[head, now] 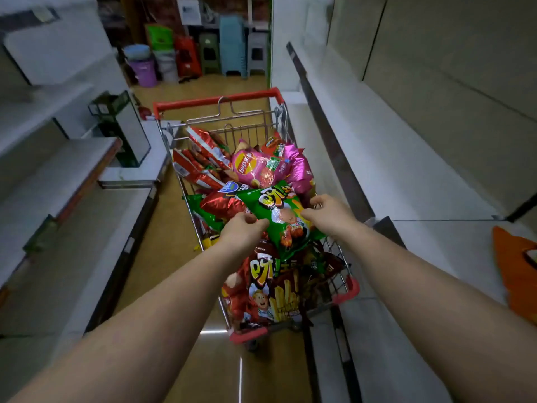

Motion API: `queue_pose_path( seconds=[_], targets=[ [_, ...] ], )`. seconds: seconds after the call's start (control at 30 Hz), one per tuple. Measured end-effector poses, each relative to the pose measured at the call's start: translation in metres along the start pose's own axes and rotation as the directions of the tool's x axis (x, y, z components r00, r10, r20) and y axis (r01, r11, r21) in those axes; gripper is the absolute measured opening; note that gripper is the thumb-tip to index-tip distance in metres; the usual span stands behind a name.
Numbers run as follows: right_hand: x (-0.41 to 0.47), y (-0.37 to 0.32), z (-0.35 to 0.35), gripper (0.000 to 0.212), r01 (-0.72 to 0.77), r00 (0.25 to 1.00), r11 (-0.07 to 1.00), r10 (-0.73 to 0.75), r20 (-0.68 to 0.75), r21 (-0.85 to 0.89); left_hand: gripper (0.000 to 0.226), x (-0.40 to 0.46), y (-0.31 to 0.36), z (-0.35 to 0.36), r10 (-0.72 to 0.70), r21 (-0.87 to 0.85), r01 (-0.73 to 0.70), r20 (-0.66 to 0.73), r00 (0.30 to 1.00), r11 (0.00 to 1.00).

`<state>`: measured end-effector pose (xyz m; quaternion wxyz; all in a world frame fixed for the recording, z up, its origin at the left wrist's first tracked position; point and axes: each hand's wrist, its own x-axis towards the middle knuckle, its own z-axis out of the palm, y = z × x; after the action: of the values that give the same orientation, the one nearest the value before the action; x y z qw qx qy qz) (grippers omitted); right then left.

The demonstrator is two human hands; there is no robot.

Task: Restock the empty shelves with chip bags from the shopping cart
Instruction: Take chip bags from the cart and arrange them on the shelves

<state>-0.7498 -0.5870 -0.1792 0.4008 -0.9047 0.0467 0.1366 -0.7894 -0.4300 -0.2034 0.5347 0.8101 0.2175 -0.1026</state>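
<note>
A green chip bag [283, 216] is held over the middle of the shopping cart [220, 101], above the other bags heaped inside it. The bag's left edge is pinched by the left hand [242, 231], whose fingers are curled onto the foil, and its right edge is gripped by the right hand [328, 212], with the thumb on the upper face and the fingers folded round the rim. Both bare forearms are stretched forward from the lower corners of the view. A dark red bag printed with fries [270, 292] is seen at the near end of the cart, just below the green one. A pink bag [255, 168] is found further along, with a shiny magenta bag [299, 164] beside it on the right and several red-and-white striped bags [200, 161] stacked against the left wall of the basket. The cart is stood in a narrow aisle on a tan floor, with its red handle at the far end. White shelves on the right [406, 175] are seen just beside the cart, and an orange bag [515, 271] is laid on the nearer part of one. Tiered white shelves on the left [58, 181] are set a little further off. Stacked plastic stools [232, 48] and a purple bucket [143, 71] are seen at the far end of the aisle.
</note>
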Motion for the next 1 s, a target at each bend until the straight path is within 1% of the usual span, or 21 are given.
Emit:
queue_pose_path(
  seconds=[0.13, 0.27, 0.33, 0.43, 0.53, 0.6, 0.67, 0.73, 0.8, 0.87, 0.93, 1.0],
  targets=[
    [0.051, 0.007, 0.010, 0.051, -0.018, 1.000, 1.000, 0.018, 0.024, -0.008, 0.054, 0.045, -0.001, 0.018, -0.093, -0.029, 0.094, 0.035, 0.995, 0.995],
    [0.089, 0.016, 0.022, 0.048, -0.010, 1.000, 0.999, 0.010, 0.016, -0.035, 0.077, 0.086, 0.003, 0.030, -0.214, -0.145, 0.211, -0.005, 0.977, 0.967],
    [0.100, 0.020, 0.027, 0.048, -0.025, 1.000, 0.999, 0.025, 0.009, -0.039, 0.088, 0.101, 0.004, 0.034, -0.263, -0.202, 0.260, 0.013, 0.965, 0.944],
    [0.113, 0.026, 0.033, 0.053, -0.057, 0.998, 0.997, 0.058, 0.017, -0.052, 0.092, 0.118, 0.002, 0.039, -0.298, -0.264, 0.302, 0.054, 0.953, 0.916],
    [0.122, 0.028, 0.038, 0.050, -0.075, 0.997, 0.995, 0.077, 0.030, -0.071, 0.092, 0.129, 0.001, 0.041, -0.320, -0.285, 0.335, 0.100, 0.942, 0.898],
    [0.125, 0.026, 0.040, 0.046, -0.077, 0.997, 0.993, 0.079, 0.019, -0.088, 0.103, 0.133, -0.001, 0.043, -0.334, -0.310, 0.367, 0.156, 0.929, 0.877],
    [0.125, 0.025, 0.041, 0.043, -0.079, 0.997, 0.992, 0.080, 0.006, -0.098, 0.113, 0.136, -0.003, 0.045, -0.343, -0.324, 0.386, 0.184, 0.921, 0.864],
    [0.124, 0.023, 0.041, 0.039, -0.073, 0.997, 0.992, 0.073, -0.005, -0.105, 0.111, 0.137, -0.003, 0.046, -0.339, -0.338, 0.380, 0.176, 0.924, 0.861],
    [0.123, 0.019, 0.039, 0.041, -0.075, 0.997, 0.992, 0.074, -0.018, -0.097, 0.105, 0.137, -0.001, 0.047, -0.331, -0.367, 0.364, 0.150, 0.932, 0.856],
    [0.120, 0.013, 0.035, 0.044, -0.069, 0.997, 0.996, 0.067, -0.047, -0.062, 0.101, 0.134, 0.005, 0.043, -0.295, -0.393, 0.315, 0.111, 0.949, 0.864],
    [0.116, 0.004, 0.030, 0.043, -0.047, 0.995, 0.999, 0.047, -0.084, 0.008, 0.102, 0.130, 0.012, 0.031, -0.228, -0.422, 0.234, 0.067, 0.971, 0.876],
    [0.109, -0.001, 0.027, 0.036, -0.014, 0.995, 0.990, 0.028, -0.101, 0.138, 0.112, 0.123, 0.017, 0.013, -0.139, -0.416, 0.151, 0.058, 0.989, 0.897]
  ],
)
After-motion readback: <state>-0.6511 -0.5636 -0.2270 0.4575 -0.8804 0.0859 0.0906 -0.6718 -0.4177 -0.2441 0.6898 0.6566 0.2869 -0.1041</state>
